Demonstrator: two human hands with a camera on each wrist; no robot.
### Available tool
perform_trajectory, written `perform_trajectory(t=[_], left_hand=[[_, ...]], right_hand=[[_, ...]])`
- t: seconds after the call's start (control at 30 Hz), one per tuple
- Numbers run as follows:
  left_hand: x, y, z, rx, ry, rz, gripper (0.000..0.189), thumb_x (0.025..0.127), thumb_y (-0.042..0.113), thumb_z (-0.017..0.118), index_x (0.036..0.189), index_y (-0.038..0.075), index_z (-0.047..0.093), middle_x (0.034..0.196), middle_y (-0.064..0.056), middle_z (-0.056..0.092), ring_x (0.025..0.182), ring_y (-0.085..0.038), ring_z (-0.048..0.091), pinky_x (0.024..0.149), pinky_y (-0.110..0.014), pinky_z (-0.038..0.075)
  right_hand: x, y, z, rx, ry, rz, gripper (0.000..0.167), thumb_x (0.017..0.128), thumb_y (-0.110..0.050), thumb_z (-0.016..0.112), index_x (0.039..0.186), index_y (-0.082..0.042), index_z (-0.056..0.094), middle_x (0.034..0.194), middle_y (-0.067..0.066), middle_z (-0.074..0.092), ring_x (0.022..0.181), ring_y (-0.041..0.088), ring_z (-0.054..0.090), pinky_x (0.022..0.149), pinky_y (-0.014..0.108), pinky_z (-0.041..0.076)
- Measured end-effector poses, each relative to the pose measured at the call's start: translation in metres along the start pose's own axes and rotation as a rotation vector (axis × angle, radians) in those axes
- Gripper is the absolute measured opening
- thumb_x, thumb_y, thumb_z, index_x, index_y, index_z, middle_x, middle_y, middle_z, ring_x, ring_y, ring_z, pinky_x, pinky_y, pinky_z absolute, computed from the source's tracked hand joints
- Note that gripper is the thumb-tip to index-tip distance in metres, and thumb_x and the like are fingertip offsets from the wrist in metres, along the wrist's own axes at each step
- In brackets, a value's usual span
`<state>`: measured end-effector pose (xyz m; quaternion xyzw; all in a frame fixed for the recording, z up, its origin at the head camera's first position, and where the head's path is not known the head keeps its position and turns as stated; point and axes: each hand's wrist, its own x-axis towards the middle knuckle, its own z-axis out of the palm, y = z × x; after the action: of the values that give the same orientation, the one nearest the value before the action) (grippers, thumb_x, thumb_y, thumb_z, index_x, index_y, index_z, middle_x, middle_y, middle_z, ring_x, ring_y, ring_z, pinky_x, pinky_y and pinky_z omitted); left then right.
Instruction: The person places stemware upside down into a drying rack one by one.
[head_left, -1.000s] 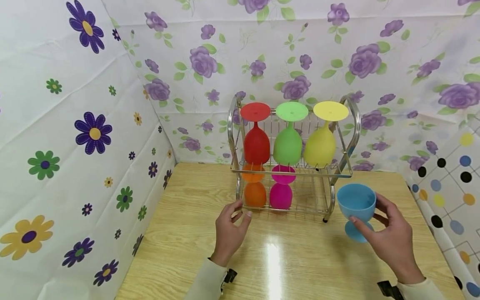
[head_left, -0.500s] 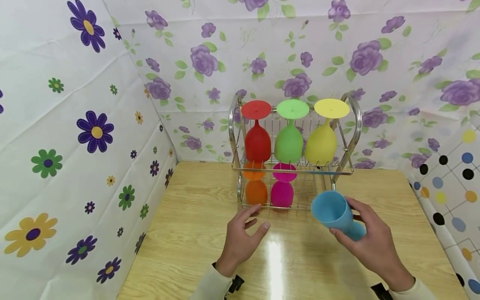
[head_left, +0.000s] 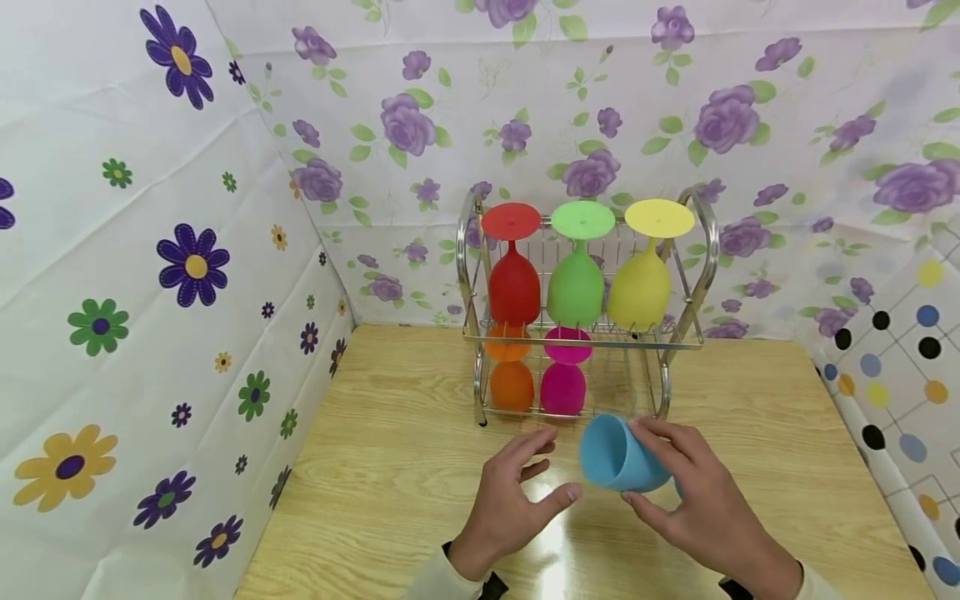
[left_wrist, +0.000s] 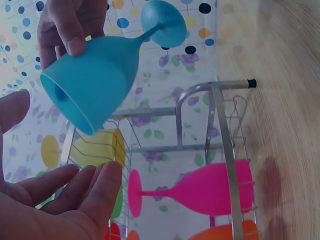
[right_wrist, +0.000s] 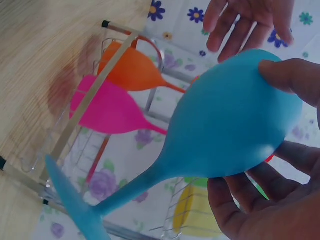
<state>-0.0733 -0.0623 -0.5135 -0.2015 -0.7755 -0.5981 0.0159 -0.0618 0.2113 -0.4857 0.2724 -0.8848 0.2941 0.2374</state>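
A blue plastic goblet (head_left: 637, 462) is tipped on its side in front of the rack, its mouth facing left. My right hand (head_left: 697, 492) grips it round the bowl, thumb on one side and fingers on the other, as the right wrist view shows closely. Stem and foot (left_wrist: 165, 25) stick out beyond the bowl in the left wrist view. Just left of the goblet's mouth, my left hand (head_left: 517, 500) is held with fingers spread, apart from it and holding nothing.
A two-tier metal wire rack (head_left: 585, 340) stands behind the hands. Upside-down goblets fill its tiers: red (head_left: 513, 287), green (head_left: 576, 287) and yellow (head_left: 640, 292) above, orange (head_left: 512, 386) and pink (head_left: 562, 389) below. Patterned cloth (head_left: 405, 125) backs the wooden table (head_left: 390, 392).
My right hand has carried the blue goblet leftward and toward me, tilting it from upright onto its side. My left hand has moved right and nearer, toward the goblet.
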Motion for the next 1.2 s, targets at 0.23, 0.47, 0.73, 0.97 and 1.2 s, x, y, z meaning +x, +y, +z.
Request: perform_trajectory(t=[0.23, 0.47, 0.73, 0.97, 1.2], left_hand=[[-0.002, 0.004, 0.013, -0.033, -0.06, 0.01, 0.078, 0.091, 0.032, 0.086, 0.159, 0.019, 0.049, 0.151, -0.007, 0.059, 0.134, -0.024, 0.063, 0.099, -0.025, 0.059], [-0.003, 0.006, 0.017, -0.053, -0.057, -0.055, 0.084, 0.089, 0.038, 0.087, 0.161, 0.023, 0.046, 0.153, -0.003, 0.057, 0.137, -0.021, 0.061, 0.097, -0.023, 0.06], [-0.004, 0.0, 0.016, -0.062, -0.065, -0.05, 0.076, 0.09, 0.038, 0.087, 0.156, 0.025, 0.052, 0.148, -0.001, 0.06, 0.132, -0.022, 0.063, 0.093, -0.024, 0.061], [-0.004, 0.0, 0.014, -0.082, -0.039, -0.09, 0.071, 0.088, 0.04, 0.088, 0.151, 0.026, 0.057, 0.143, 0.002, 0.062, 0.13, -0.02, 0.063, 0.089, -0.027, 0.063], [-0.004, 0.0, 0.013, -0.094, -0.021, -0.123, 0.069, 0.088, 0.04, 0.088, 0.148, 0.028, 0.059, 0.142, 0.003, 0.063, 0.129, -0.019, 0.064, 0.087, -0.027, 0.064]], right_hand=[[0.0, -0.008, 0.008, -0.075, -0.09, -0.053, 0.082, 0.098, -0.073, 0.045, 0.154, -0.014, 0.057, 0.145, 0.007, 0.06, 0.128, 0.027, 0.059, 0.097, 0.034, 0.063], [-0.001, -0.014, 0.014, -0.118, -0.138, -0.091, 0.079, 0.101, -0.073, 0.038, 0.153, -0.018, 0.059, 0.145, 0.005, 0.062, 0.128, 0.027, 0.059, 0.096, 0.049, 0.061], [-0.001, -0.018, 0.021, -0.113, -0.151, -0.13, 0.073, 0.102, -0.069, 0.038, 0.154, -0.021, 0.057, 0.147, 0.002, 0.061, 0.13, 0.024, 0.057, 0.105, 0.043, 0.05], [0.0, -0.019, 0.021, -0.119, -0.183, -0.099, 0.076, 0.101, -0.072, 0.037, 0.155, -0.023, 0.056, 0.149, 0.002, 0.061, 0.132, 0.023, 0.057, 0.105, 0.046, 0.054], [0.001, -0.02, 0.022, -0.11, -0.166, -0.097, 0.076, 0.1, -0.072, 0.038, 0.155, -0.023, 0.056, 0.149, -0.001, 0.06, 0.132, 0.023, 0.057, 0.106, 0.044, 0.051]])
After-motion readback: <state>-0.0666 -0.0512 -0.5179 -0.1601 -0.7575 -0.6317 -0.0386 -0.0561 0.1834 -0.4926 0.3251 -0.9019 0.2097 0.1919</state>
